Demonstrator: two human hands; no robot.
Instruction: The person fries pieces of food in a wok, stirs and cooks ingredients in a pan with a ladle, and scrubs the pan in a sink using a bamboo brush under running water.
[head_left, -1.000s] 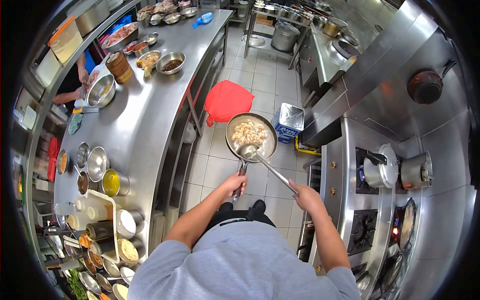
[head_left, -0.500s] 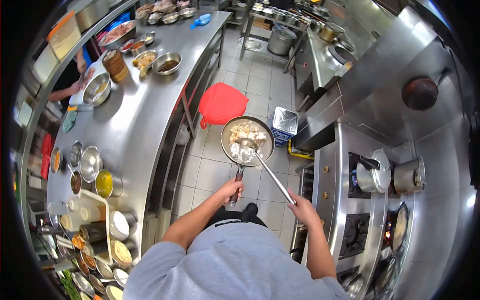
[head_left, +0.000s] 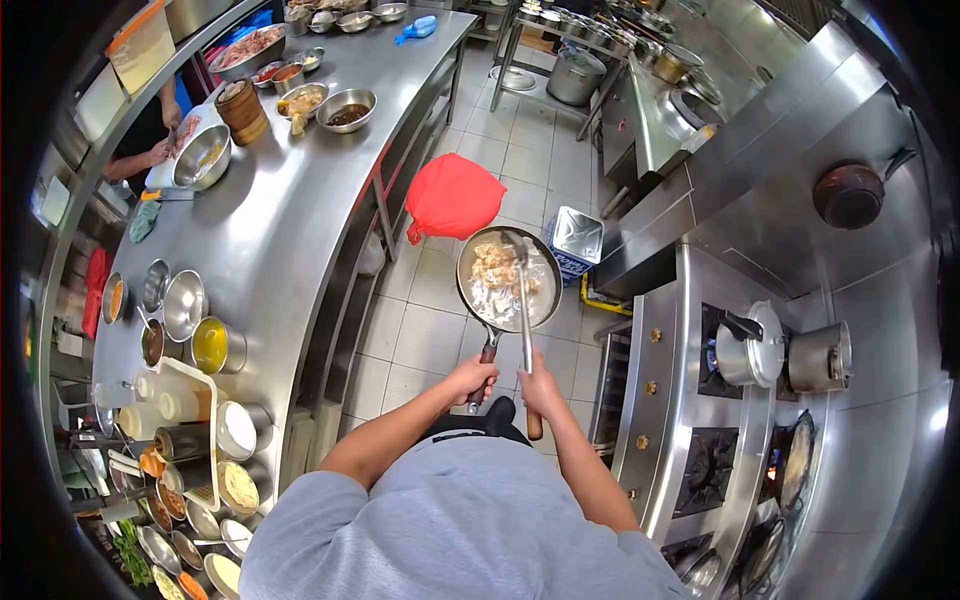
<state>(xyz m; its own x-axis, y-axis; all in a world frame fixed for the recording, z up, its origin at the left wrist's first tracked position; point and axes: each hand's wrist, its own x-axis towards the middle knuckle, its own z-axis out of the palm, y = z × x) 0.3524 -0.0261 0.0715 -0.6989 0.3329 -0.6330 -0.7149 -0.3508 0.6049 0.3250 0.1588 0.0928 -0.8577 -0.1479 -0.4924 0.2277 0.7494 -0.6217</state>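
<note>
My left hand (head_left: 471, 379) is wrapped round the handle of a frying pan (head_left: 550, 300), which is held in the air in front of me. Pale, lightly browned food pieces (head_left: 492, 266) lie mostly in the left half of the pan, with whitish residue below them. My right hand (head_left: 541, 385) grips a long metal ladle (head_left: 526, 320) with a wooden handle end. The ladle's head is at the far side of the pan, blurred, and I cannot tell exactly how it touches the food.
On the left, a steel counter (head_left: 270, 220) bears bowls, a wooden steamer (head_left: 240, 110) and sauce containers. Another person's hands (head_left: 165, 150) are behind it. A red bag (head_left: 455, 198) and a square tin (head_left: 577, 237) stand on the floor. Right is a stove (head_left: 665, 400) with pots (head_left: 748, 350) and a lit burner.
The ladle has swung from slanting right to nearly upright in view, its head now farther up the pan. My right hand has moved left, close to my left hand. The pan has shifted slightly right.
</note>
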